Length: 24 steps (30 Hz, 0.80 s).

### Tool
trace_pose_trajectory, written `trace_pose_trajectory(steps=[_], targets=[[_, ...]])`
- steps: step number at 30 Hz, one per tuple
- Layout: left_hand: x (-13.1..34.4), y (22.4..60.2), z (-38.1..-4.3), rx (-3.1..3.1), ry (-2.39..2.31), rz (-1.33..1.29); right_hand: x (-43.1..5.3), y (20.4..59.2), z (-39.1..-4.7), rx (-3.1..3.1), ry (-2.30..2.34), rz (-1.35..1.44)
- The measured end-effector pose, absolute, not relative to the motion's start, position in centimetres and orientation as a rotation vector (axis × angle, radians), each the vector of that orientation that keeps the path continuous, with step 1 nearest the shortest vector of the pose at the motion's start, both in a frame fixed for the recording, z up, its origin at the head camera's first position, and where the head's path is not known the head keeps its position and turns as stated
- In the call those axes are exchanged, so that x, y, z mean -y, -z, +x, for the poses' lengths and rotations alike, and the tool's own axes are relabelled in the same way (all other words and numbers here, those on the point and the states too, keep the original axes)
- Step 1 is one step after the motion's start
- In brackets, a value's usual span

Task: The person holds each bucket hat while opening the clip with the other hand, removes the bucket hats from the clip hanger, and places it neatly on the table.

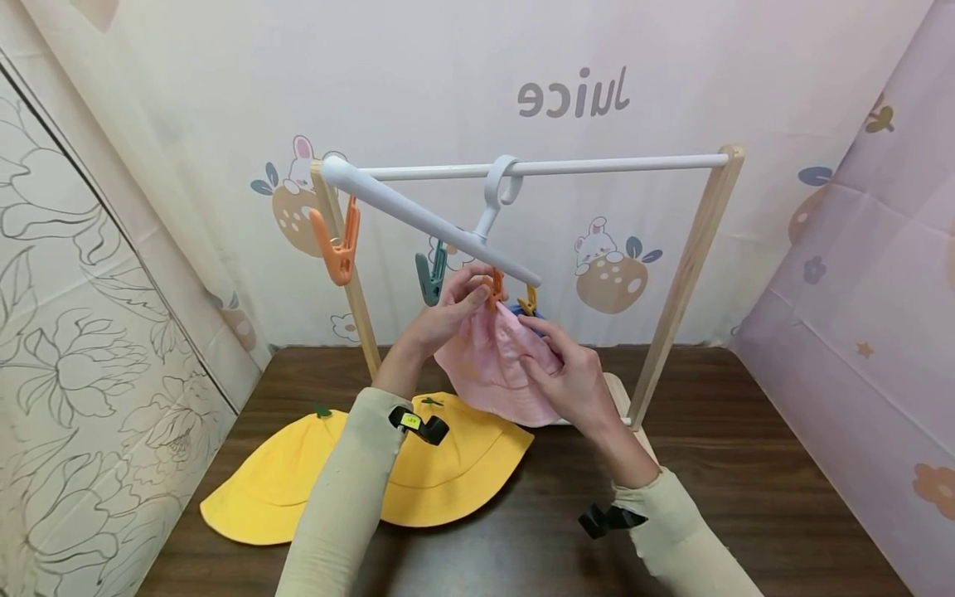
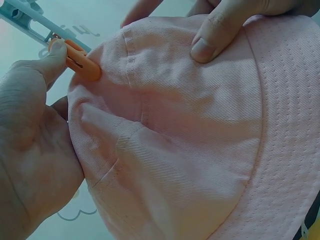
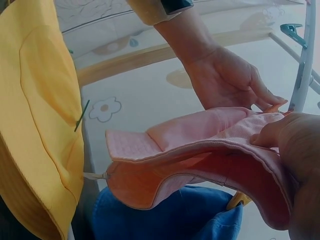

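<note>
A pink bucket hat (image 1: 492, 373) hangs below the low end of the white hanger (image 1: 418, 217). My left hand (image 1: 448, 313) pinches an orange clothespin (image 1: 495, 288) between thumb and fingers, and in the left wrist view the clip's tip (image 2: 89, 70) sits on the crown of the hat. With my right hand (image 1: 570, 377) I grip the side of the hat, thumb on its outside. The right wrist view shows the hat's open underside (image 3: 215, 165). Behind it hangs a blue hat (image 3: 160, 215) with a yellow clothespin (image 1: 529, 300) on it.
Two yellow hats (image 1: 276, 485) lie on the dark wooden table (image 1: 746, 489), partly behind my left sleeve. Another orange clothespin (image 1: 340, 249) and a green clothespin (image 1: 431, 275) dangle from the hanger. It hooks over the white rod (image 1: 619, 165) of a wood-post rack (image 1: 686, 286).
</note>
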State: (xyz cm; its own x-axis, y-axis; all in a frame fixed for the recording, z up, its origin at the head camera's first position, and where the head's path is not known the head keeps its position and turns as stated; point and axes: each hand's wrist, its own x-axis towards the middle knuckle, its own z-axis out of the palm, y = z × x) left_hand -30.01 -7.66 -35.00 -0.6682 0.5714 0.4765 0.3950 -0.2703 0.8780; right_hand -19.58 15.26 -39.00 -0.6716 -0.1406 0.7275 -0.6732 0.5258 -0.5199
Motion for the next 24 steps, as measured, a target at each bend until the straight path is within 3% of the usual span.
trace_pose_trajectory(steps=[12,24], targets=[[7.20,35.49,-30.76,-1.733,-2.102,1.335,-15.51,39.39,-19.77,2.130,-1.095,0.660],[7.07,35.64,-30.86,-1.788,-2.117,1.282,-15.70,39.85,-19.94,2.100,-1.114,0.671]])
